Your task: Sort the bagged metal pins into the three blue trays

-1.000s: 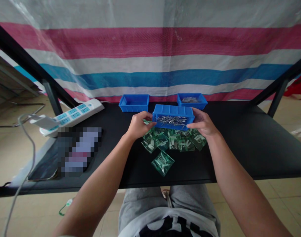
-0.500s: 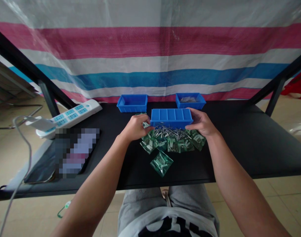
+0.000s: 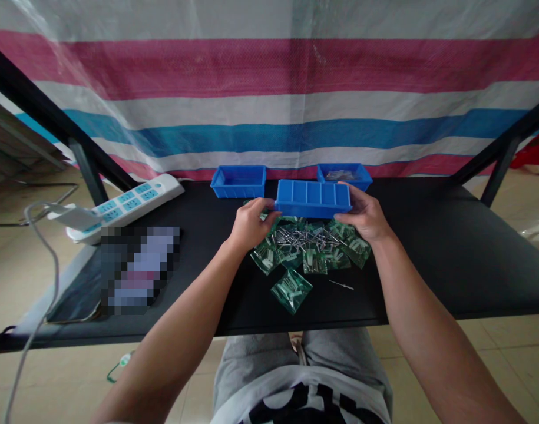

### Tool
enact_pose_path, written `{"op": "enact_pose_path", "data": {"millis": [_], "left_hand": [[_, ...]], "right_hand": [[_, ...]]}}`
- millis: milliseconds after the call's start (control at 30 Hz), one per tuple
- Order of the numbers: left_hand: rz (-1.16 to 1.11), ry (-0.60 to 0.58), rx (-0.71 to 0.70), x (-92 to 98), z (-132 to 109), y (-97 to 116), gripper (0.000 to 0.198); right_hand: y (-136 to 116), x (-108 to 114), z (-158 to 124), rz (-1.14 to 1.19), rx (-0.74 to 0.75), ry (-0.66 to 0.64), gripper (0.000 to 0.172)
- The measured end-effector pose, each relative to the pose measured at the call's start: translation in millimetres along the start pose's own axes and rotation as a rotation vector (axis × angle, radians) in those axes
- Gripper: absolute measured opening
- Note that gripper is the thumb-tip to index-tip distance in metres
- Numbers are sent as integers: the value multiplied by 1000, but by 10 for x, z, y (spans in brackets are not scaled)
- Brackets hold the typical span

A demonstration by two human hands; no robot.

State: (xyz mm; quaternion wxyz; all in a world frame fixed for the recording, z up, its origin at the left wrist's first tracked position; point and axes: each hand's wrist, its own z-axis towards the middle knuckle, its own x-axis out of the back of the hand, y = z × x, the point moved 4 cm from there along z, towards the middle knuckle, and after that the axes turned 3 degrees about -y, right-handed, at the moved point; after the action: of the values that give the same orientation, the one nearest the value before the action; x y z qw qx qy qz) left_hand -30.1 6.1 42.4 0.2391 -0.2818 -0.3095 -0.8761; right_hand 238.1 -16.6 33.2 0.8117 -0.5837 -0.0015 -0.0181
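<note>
Between my two hands a blue plastic bin (image 3: 313, 199) is held in the air, tipped so its ribbed outside faces me. My left hand (image 3: 254, 224) grips its left end, and my right hand (image 3: 364, 215) grips the right end, thumb along the lower edge. Beneath the bin lies a pile of loose metal pins that look like rivets (image 3: 305, 237), heaped over several small green-tinted clear bags (image 3: 314, 260) of similar pieces. One bag (image 3: 291, 291) rests nearer me, apart from the pile. A single rivet (image 3: 341, 285) lies alone to its right. The bin's inside is hidden.
Two more blue bins stand at the back: the left bin (image 3: 239, 184) and the right bin (image 3: 345, 175), which contains small clear bags. At left are a white power strip (image 3: 128, 206) with a plugged-in cable and a pixelated phone-like object (image 3: 141, 268). Black frame bars (image 3: 86, 165) flank the table.
Both hands have raised the bin slightly and moved it away from me, uncovering more of the rivet pile. A lone rivet now lies on the table in front of the pile.
</note>
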Motion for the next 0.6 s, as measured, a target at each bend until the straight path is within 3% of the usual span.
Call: {"op": "enact_pose_path", "data": {"millis": [200,333,467,600], "left_hand": [[-148,171,235,-11,-13,-15,14],[-289,209,330,-61,-31,-35,21],[-403,98,229,-136,-52,-14,27],[-481,6,67,-134,-78,38,47]], "right_hand": [[121,-103,34,-25,66,124,66],[70,-165,-10,-284,102,185,54],[-48,-132,-55,-710,106,306,36],[5,-65,-21,-650,55,276,44]]}}
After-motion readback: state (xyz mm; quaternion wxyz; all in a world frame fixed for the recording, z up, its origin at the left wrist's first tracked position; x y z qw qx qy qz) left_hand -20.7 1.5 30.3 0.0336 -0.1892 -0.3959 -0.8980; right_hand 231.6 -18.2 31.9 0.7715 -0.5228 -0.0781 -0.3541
